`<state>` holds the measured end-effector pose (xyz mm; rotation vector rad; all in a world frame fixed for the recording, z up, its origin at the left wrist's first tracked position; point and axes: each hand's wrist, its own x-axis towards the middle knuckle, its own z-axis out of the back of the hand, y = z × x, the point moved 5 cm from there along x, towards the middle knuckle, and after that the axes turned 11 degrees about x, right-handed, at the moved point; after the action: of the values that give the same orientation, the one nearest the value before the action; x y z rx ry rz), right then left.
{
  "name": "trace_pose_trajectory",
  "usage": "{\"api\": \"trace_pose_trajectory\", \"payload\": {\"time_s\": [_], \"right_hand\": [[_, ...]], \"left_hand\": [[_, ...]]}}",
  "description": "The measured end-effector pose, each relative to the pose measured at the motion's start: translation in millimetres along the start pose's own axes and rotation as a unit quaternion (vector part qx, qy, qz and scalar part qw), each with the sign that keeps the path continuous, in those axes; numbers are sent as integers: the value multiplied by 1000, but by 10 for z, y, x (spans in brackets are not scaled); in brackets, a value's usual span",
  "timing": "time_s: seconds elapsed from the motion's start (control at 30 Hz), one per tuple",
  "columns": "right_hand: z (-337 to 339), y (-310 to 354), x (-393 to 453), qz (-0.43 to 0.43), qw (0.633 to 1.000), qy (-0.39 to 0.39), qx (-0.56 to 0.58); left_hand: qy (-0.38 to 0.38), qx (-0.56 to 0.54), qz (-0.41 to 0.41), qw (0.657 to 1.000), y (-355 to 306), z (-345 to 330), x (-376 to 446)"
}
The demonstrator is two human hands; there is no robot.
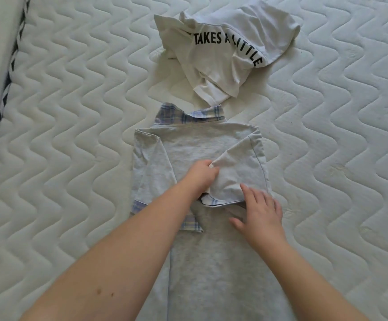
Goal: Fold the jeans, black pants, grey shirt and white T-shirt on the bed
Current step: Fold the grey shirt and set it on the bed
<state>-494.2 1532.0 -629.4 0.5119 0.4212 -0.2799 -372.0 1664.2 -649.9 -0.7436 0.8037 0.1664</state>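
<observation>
The grey shirt (195,144) with a plaid collar lies flat on the mattress, back up, both sleeves folded inward. My left hand (202,176) grips the edge of the folded right sleeve near the shirt's middle. My right hand (261,214) rests flat, fingers spread, on the same sleeve's lower edge and the shirt body. The white T-shirt (225,49), with black lettering, lies crumpled beyond the collar. Jeans and black pants are out of view.
The white quilted mattress (72,112) extends on all sides of the clothes. Its edge with a dark striped trim (5,89) runs along the far left, beside a pale wall or bed frame.
</observation>
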Motion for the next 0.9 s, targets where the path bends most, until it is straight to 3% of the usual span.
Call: {"api": "trace_pose_trajectory", "payload": {"time_s": [0.37, 0.53, 0.77, 0.9], "right_hand": [[102, 159, -47, 62, 994, -15, 84], [142, 158, -95, 70, 989, -40, 126], [228, 234, -147, 86, 979, -79, 170], [272, 286, -138, 84, 968, -109, 208]], "left_hand": [[-37, 95, -2, 995, 94, 224, 112], [-83, 90, -71, 990, -275, 207, 396], [-85, 241, -144, 956, -936, -56, 775], [-107, 232, -153, 955, -1107, -122, 848]]}}
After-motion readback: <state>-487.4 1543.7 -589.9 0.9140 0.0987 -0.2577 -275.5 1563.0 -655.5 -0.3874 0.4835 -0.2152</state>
